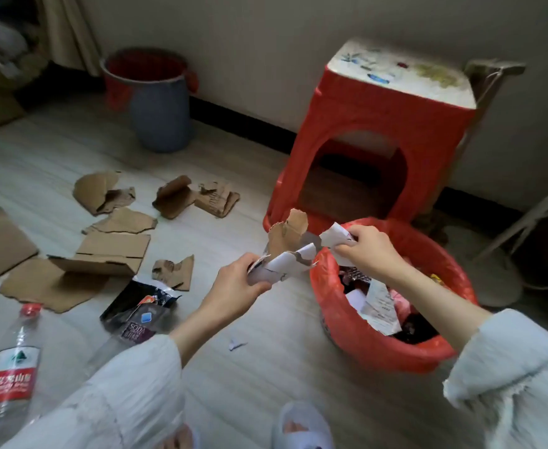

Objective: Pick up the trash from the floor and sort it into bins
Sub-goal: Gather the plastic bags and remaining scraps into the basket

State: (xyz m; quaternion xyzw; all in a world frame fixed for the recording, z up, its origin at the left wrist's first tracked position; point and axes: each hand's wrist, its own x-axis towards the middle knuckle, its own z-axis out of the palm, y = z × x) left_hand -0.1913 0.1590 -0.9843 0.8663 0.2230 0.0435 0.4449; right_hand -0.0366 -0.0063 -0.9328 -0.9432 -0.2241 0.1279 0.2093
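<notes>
My left hand (238, 285) grips a bundle of torn white paper and brown cardboard (290, 251) just left of the near bin (363, 338), which is lined with a red bag and holds paper and wrappers. My right hand (368, 251) pinches a white paper scrap (334, 236) above that bin's far rim. Several torn cardboard pieces (113, 251) lie on the floor to the left. A black snack wrapper (139, 306) and an empty plastic bottle (10, 371) with a red cap lie nearer me. A small paper scrap (235, 345) sits on the floor between my arms.
A grey bin with a red liner (156, 102) stands by the far wall. A red plastic stool (379, 140) stands behind the near bin. A white fan base (499, 277) is at right. My slippered feet (301, 426) are at the bottom edge.
</notes>
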